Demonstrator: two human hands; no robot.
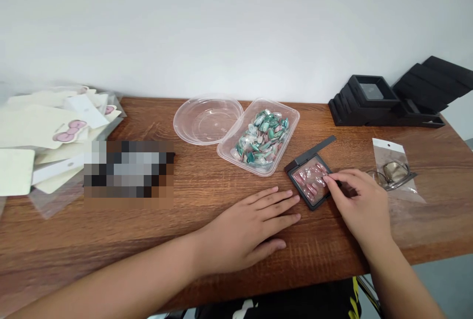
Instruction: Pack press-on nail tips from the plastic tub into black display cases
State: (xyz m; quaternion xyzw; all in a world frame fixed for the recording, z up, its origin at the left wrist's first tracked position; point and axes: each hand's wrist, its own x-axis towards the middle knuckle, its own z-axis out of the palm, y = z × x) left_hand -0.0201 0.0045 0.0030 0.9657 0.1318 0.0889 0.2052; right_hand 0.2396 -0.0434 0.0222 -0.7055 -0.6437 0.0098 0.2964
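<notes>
My left hand [246,228] lies flat on the wooden table with its fingers stretched out, the fingertips just left of a small black frame case [313,204]. Several pink press-on nails [312,189] lie in the case on its see-through film, and its black lid strip sticks out toward the back. Over the right side of the case, the thumb and forefinger of my right hand [364,205] are pinched together on what looks like one pink press-on nail. Behind the case, a transparent rectangular tub [242,159] holds many green, white and pink press-on nails.
A transparent round lid or bowl [195,134] touches the tub. Black frame cases [354,107] are stacked at the back right. Glasses [395,176] lie on a plastic bag [386,147]. Cream cards in bags [33,124] and a pixelated dark object [129,168] are at left.
</notes>
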